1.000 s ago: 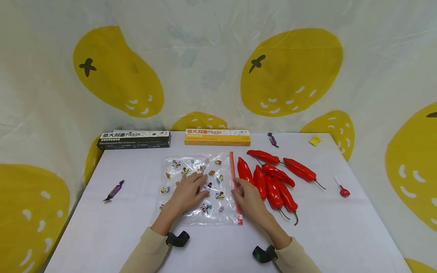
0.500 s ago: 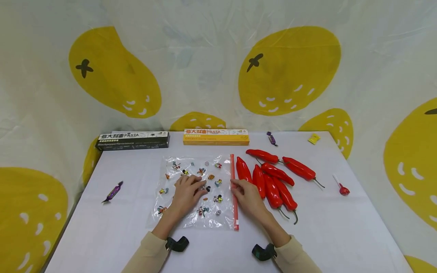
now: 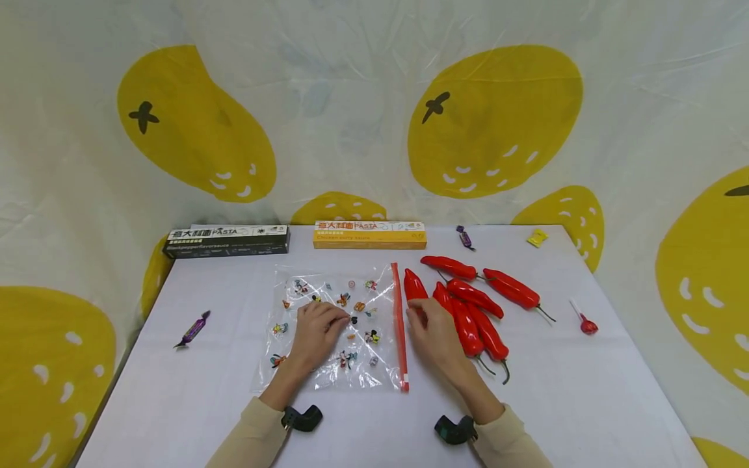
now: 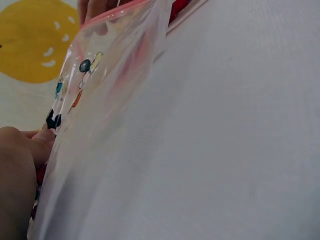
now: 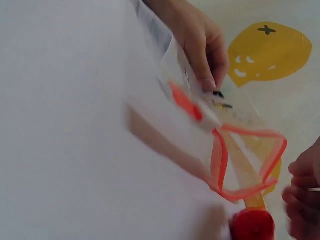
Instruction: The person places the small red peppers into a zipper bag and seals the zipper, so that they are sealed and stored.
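- The left hand reaches over the clear plastic bag; its grip is narrow, thumb and fingertips pinching the bag's upper film beside a small printed figure.
- The bag lies on the white surface in front of the person, its red zip strip toward the right hand; from the right wrist, the strip's two sides stand apart — the mouth gapes.
- The right hand is just beside the strip, partly over the peppers; its grip is loosely curled, thumb a little apart from the fingers.
- Seven red peppers lie in a cluster right of the bag.
- Along the back: a black pasta box, a yellow pasta box, a purple-wrapped candy and a yellow packet.
- Far right, a red lollipop; far left — another purple candy.
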Demonstrator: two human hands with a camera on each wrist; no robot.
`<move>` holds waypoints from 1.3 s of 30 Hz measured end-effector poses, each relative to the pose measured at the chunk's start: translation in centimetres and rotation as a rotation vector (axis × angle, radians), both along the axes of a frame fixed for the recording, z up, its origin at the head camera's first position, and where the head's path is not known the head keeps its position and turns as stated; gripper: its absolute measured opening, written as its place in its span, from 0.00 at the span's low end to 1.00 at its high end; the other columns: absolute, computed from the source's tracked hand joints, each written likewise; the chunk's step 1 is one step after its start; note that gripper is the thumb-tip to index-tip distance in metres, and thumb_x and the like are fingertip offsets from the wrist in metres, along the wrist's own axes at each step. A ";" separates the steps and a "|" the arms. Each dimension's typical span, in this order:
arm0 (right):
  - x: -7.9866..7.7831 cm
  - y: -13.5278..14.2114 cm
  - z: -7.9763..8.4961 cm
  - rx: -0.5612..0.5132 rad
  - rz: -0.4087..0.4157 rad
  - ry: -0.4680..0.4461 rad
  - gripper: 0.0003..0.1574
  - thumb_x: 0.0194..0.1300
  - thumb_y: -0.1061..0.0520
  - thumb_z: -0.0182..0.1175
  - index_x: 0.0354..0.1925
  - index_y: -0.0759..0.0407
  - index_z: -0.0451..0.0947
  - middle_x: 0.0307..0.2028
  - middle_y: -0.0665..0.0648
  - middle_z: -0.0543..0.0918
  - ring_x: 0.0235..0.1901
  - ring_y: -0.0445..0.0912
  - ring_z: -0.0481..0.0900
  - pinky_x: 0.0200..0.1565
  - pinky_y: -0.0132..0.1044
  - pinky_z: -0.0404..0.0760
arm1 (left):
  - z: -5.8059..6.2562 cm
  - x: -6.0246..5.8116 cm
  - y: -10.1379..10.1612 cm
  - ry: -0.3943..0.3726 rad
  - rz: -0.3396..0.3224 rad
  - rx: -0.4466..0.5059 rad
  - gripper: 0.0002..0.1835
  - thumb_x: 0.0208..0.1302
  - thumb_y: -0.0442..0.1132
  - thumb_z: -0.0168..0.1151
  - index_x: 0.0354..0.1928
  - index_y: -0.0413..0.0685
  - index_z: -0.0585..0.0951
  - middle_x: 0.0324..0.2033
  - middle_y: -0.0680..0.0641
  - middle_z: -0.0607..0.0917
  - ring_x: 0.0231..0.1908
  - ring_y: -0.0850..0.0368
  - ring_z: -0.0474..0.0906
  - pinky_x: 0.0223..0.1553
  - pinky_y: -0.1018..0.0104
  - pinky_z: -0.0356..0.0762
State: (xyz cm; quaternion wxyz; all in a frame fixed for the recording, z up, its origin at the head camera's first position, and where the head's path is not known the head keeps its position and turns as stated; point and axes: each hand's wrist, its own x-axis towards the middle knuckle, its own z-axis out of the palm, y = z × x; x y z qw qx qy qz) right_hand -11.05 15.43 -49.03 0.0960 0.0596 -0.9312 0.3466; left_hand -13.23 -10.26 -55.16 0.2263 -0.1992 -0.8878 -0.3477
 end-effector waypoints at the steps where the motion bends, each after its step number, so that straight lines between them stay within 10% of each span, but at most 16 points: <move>1: -0.1 0.2 0.1 0.061 -0.032 0.021 0.25 0.55 0.51 0.67 0.51 0.55 0.76 0.40 0.51 0.79 0.36 0.42 0.72 0.36 0.33 0.78 | 0.1 0.0 -0.1 -0.002 -0.005 0.020 0.02 0.57 0.43 0.65 0.33 0.59 0.85 0.33 0.59 0.84 0.40 0.60 0.75 0.52 0.53 0.62; 6: -0.8 1.1 0.1 0.358 -0.132 -0.004 0.41 0.46 0.42 0.71 0.55 0.59 0.73 0.47 0.59 0.76 0.43 0.50 0.68 0.39 0.42 0.76 | 0.2 0.0 -0.3 -0.007 -0.007 0.073 0.04 0.59 0.43 0.64 0.35 0.58 0.85 0.35 0.59 0.85 0.42 0.60 0.76 0.53 0.57 0.64; 14: -1.3 1.6 -1.2 0.489 -0.096 -0.033 0.47 0.43 0.40 0.72 0.57 0.59 0.70 0.49 0.61 0.77 0.46 0.52 0.70 0.47 0.47 0.74 | 0.3 -0.2 -0.5 0.033 0.015 0.103 0.05 0.59 0.41 0.64 0.36 0.56 0.85 0.35 0.57 0.87 0.42 0.59 0.79 0.53 0.60 0.68; 28: -1.1 3.4 0.3 0.179 -0.188 -0.027 0.38 0.50 0.43 0.66 0.56 0.58 0.72 0.46 0.58 0.79 0.44 0.49 0.71 0.41 0.46 0.81 | 0.7 -0.2 -0.7 0.019 0.013 0.100 0.06 0.59 0.39 0.64 0.39 0.53 0.85 0.38 0.55 0.87 0.42 0.57 0.80 0.53 0.61 0.70; 39: -0.7 5.7 2.6 -0.027 -0.026 -0.124 0.28 0.55 0.46 0.64 0.53 0.50 0.72 0.42 0.54 0.79 0.41 0.47 0.72 0.36 0.34 0.75 | 0.5 -0.4 -0.8 0.088 0.032 0.146 0.08 0.59 0.37 0.63 0.41 0.53 0.85 0.40 0.54 0.87 0.44 0.57 0.80 0.53 0.62 0.69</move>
